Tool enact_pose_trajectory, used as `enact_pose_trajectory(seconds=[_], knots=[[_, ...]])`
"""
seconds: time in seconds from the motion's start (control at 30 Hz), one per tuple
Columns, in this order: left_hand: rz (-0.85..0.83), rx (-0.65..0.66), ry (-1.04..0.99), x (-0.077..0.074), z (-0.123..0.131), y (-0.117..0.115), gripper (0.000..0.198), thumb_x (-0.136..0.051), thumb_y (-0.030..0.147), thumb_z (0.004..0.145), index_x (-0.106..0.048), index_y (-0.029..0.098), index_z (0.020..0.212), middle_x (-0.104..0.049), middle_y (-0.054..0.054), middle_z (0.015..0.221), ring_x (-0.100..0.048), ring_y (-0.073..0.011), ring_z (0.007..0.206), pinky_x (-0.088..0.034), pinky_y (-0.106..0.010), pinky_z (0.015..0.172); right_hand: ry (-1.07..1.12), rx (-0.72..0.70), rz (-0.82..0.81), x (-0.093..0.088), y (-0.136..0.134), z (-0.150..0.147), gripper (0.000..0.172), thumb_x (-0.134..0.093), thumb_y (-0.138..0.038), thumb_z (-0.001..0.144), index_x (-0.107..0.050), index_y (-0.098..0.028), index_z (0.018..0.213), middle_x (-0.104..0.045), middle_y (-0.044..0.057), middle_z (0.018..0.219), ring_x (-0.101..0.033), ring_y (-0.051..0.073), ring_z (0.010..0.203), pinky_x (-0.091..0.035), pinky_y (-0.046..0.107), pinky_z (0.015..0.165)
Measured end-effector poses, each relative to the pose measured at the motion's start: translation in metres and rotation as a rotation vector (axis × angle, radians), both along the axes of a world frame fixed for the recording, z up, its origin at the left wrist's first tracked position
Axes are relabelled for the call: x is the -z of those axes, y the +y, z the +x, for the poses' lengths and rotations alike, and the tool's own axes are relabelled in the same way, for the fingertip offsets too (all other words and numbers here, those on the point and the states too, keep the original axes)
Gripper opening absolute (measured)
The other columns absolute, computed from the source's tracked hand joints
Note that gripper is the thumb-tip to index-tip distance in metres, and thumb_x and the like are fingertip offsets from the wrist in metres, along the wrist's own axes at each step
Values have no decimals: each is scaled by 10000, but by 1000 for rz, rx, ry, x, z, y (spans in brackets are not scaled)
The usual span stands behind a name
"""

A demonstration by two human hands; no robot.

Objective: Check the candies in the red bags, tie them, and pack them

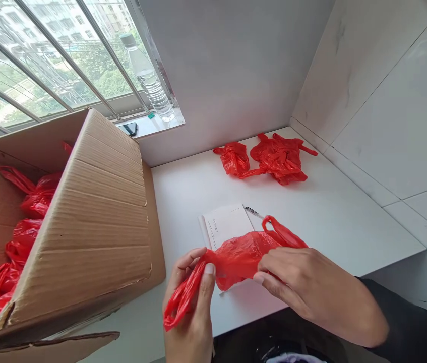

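Observation:
A thin red plastic bag (241, 254) is stretched between my two hands, above the near part of the white table. My left hand (192, 292) grips it by one gathered handle, which trails down over the palm in a loop. At the other side, my right hand (296, 277) pinches the bag's edge, and the second handle loops up behind the fingers. Beneath the bag lies an open notebook (226, 222) with handwriting, partly covered. A pen (253, 212) rests at its right edge. Whether anything is inside the bag I cannot tell.
On the left stands an open cardboard box (107, 201) holding several red bags (34, 201). Two crumpled red bags (283, 156) sit at the back of the white table (183, 186). A water bottle (148, 80) and a phone (129, 129) are on the sill by the barred window.

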State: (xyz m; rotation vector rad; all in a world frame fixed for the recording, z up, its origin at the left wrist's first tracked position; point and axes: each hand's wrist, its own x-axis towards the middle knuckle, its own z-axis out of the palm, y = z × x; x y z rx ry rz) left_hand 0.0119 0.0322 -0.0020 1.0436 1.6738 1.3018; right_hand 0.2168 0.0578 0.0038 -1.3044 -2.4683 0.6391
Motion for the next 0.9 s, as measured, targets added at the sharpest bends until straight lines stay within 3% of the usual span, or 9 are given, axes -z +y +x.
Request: enact_pose_trajectory(seconds=[0.1,0.2,0.3,0.37,0.47,0.63,0.73,0.83,0.9], knots=[[-36,16,-61,0,0,1,369,-715,491,843,-667,198,1062,-721,-104,1055,-707,-223,882,-579,-258,682,-119,37,-78,8,0,-3,514,-249,-413,1073,-552,-236,697,-590,-1,565,-547,163,444,-312,336,449],[-100,17,-155,-4,3,1,480,-743,530,801,-622,218,1146,-729,-70,900,-697,-206,762,-572,-257,623,-224,113,-51,15,4,-4,409,-285,-386,1053,-634,-199,1155,-640,25,594,-600,205,444,-247,327,425],[-201,-19,-191,-13,8,1,553,-788,546,749,-598,235,1166,-657,17,641,-613,-151,582,-532,-229,574,-292,201,-84,11,10,-4,526,-331,-312,1036,-334,-106,1520,-617,6,567,-611,226,444,-214,312,428],[-258,-14,-177,-17,8,0,419,-784,561,748,-635,219,938,-582,48,564,-520,-104,517,-472,-183,534,-298,245,-140,5,14,-3,604,-334,-279,1038,-155,-101,1587,-590,-21,556,-601,217,436,-213,300,427],[-193,61,-145,-15,4,1,449,-742,582,781,-586,183,645,-547,27,582,-489,-93,540,-437,-162,514,-306,244,-176,-3,15,-4,663,-360,-284,1035,-61,-131,1607,-640,-1,646,-624,223,476,-265,302,437],[51,-24,-191,-2,0,2,270,-788,479,779,-742,218,724,-695,-30,796,-650,-191,868,-550,-220,743,-252,-19,-208,3,22,-20,627,-493,-23,885,-395,-180,1484,-689,130,1166,-706,264,964,-485,329,691],[146,-30,-230,-2,3,1,158,-783,408,805,-798,264,870,-687,-29,871,-648,-198,950,-552,-225,758,-280,-138,-279,18,37,-32,611,-575,28,765,-520,-123,1354,-711,139,1073,-706,275,909,-458,317,646],[197,4,-183,-3,6,0,143,-724,360,868,-808,280,951,-624,-47,1044,-608,-190,1020,-540,-205,740,-320,-126,-324,37,51,-42,434,-647,-75,776,-602,-92,1208,-728,118,870,-686,262,697,-354,306,524],[214,7,-127,-3,7,0,136,-700,334,890,-813,284,946,-577,-52,1124,-568,-185,1085,-537,-196,780,-326,-116,-334,49,55,-47,354,-673,-116,779,-630,-107,1131,-726,106,841,-666,245,677,-325,298,521]])
